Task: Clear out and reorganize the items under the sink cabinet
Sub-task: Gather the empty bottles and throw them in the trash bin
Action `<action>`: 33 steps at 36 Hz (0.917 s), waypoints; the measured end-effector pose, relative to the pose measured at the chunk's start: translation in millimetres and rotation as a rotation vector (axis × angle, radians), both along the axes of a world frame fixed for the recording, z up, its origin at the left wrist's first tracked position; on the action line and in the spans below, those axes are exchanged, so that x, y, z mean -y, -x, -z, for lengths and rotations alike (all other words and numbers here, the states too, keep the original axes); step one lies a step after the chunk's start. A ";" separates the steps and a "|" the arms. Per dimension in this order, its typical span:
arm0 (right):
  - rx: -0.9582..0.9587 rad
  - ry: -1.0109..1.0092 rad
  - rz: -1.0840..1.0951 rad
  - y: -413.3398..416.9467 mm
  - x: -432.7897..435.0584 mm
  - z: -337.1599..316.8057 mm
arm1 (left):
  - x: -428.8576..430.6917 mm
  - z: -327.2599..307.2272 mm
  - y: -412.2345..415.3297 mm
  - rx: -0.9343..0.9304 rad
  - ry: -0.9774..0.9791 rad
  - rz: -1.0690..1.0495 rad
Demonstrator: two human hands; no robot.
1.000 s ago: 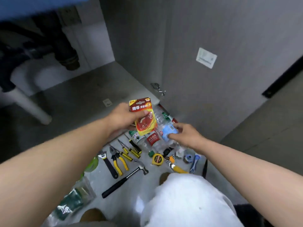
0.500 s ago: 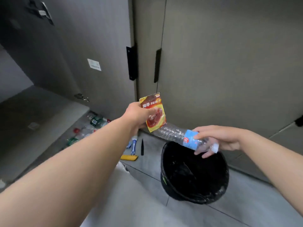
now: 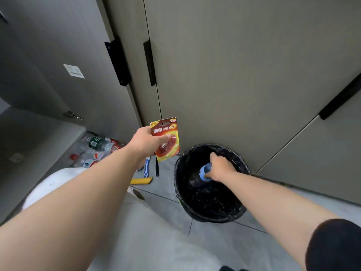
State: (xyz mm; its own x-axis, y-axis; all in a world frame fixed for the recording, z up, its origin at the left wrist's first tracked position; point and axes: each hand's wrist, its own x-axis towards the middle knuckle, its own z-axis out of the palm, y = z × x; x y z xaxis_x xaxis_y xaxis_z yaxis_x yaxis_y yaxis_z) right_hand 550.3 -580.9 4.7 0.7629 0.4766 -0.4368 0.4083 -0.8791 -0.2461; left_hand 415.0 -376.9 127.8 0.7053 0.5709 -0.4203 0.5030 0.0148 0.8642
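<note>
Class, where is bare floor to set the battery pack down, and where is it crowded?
Free: bare tiles in front of the bin, and right of it along the cupboard doors. Crowded: bottles and tools left of the bin.

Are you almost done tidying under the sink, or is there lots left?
Not nearly. Done: a heap of plastic bottles and a yellow tool lie out on the floor. In hand: the right hand holds a clear blue-labelled bottle inside the black-lined bin; the left hand grips a red and yellow blister card. Left: sorting that floor pile and, likely, putting things back.
</note>
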 end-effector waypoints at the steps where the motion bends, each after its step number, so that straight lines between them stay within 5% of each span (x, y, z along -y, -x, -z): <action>1: 0.022 0.001 0.008 3.9 -3.7 5.9 | -1.8 0.8 0.8 -0.001 -0.005 -0.002; 18: -0.051 -0.290 0.188 10.6 -22.4 32.5 | 0.9 4.1 -11.9 -0.027 -0.009 0.110; 22: -0.409 -0.708 0.378 12.5 -26.5 -7.7 | 9.0 4.3 -15.3 -0.047 -0.005 0.183; 26: -0.844 -0.972 0.258 15.0 -23.1 -51.1 | 16.2 4.9 -17.8 -0.053 0.019 0.230; 33: -0.732 -0.933 0.284 8.1 -8.5 -61.8 | 23.3 3.4 -17.0 -0.012 0.017 0.217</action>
State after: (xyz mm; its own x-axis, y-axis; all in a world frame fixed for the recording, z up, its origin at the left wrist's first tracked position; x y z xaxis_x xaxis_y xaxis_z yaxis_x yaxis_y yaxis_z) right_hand 542.2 -572.4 66.4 0.6079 0.6935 -0.3867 -0.2700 -0.2774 -0.9220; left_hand 432.0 -400.3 124.4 0.8056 0.3991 -0.4379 0.5064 -0.0802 0.8586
